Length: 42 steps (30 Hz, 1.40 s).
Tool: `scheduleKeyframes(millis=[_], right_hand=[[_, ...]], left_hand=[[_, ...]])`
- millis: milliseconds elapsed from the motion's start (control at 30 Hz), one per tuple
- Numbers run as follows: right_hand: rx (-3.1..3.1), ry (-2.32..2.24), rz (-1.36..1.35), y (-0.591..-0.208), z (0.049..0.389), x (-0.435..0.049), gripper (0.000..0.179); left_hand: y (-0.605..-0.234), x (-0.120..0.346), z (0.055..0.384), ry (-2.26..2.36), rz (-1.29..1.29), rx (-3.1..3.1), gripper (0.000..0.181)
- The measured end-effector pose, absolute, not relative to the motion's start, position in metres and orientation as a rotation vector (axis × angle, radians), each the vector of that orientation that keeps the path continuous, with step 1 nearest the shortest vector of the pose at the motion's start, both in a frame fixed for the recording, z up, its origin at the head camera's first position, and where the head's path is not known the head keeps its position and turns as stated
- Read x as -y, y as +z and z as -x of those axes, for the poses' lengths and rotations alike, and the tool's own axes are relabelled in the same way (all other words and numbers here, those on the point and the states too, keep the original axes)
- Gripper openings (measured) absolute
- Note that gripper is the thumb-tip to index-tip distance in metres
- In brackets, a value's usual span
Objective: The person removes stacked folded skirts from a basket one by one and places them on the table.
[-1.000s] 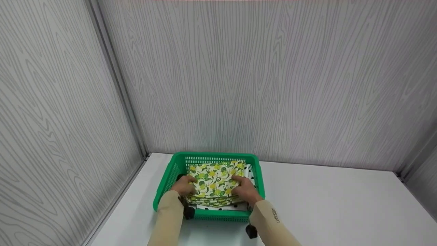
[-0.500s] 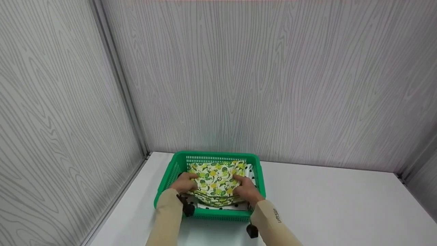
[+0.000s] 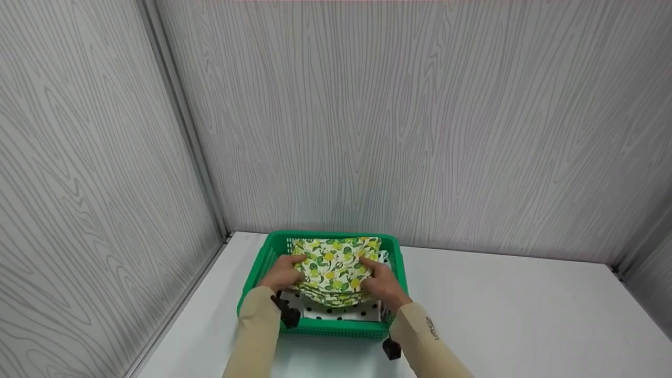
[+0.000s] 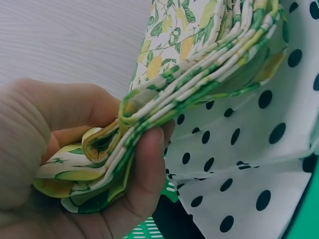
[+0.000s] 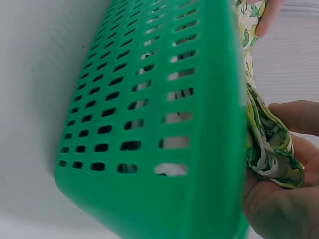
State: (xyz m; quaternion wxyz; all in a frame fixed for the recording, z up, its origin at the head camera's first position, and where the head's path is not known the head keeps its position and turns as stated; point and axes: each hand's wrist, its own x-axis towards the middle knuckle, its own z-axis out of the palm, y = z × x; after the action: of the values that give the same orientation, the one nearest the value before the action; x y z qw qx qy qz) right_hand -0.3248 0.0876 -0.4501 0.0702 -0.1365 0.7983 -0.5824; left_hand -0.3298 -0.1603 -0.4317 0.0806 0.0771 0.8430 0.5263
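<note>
Your left hand [image 3: 284,273] and right hand [image 3: 384,283] are both drawn in to the thickness of the folded cloth, one pinching each side edge between thumb and fingers. The lemon cloth [image 3: 336,265] spans the space between your hands, above the dotted cloth [image 3: 341,314] and within the outline of the green basket [image 3: 336,326].

From your head, you cannot see the fingers tucked beneath the fabric, nor tell whether its far edge touches anything. On your right wrist's side, the basket wall hides most of the bundle, leaving a looped end by your thumb; your left wrist's view cuts off its far part.

The lemon cloth is white, printed with yellow fruit and green leaves. It is folded into many layers, whose near edges sag between your hands. The bench [image 3: 504,310] reaches out beyond your right hand.
</note>
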Motion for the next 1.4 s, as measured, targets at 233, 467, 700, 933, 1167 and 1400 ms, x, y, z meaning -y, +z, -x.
scheduleKeyframes(millis=[233, 467, 700, 933, 1167, 1400], right_hand=[[-2.469, -1.728, 0.388, -0.432, 0.325, -0.098, 0.066], [-2.424, -1.809, 0.316, -0.419, 0.319, -0.114, 0.066], [-2.495, -1.825, 0.19, -0.415, 0.318, -0.135, 0.063], [-2.499, -1.87, 0.126, -0.412, 0.312, -0.158, 0.063], [-2.516, -1.857, 0.083, -0.412, 0.308, -0.181, 0.063], [-2.533, -1.82, 0.06, -0.412, 0.306, -0.201, 0.062]], left_hand=[[-0.423, 0.152, 0.329, 1.651, -0.267, -2.51, 0.064], [-0.415, 0.136, 0.327, 1.698, -0.283, -2.535, 0.067], [-0.407, 0.116, 0.317, 1.738, -0.351, -2.575, 0.065], [-0.405, 0.094, 0.313, 1.802, -0.408, -2.538, 0.065], [-0.406, 0.071, 0.312, 1.798, -0.417, -2.553, 0.066], [-0.41, 0.053, 0.31, 1.845, -0.44, -2.524, 0.066]])
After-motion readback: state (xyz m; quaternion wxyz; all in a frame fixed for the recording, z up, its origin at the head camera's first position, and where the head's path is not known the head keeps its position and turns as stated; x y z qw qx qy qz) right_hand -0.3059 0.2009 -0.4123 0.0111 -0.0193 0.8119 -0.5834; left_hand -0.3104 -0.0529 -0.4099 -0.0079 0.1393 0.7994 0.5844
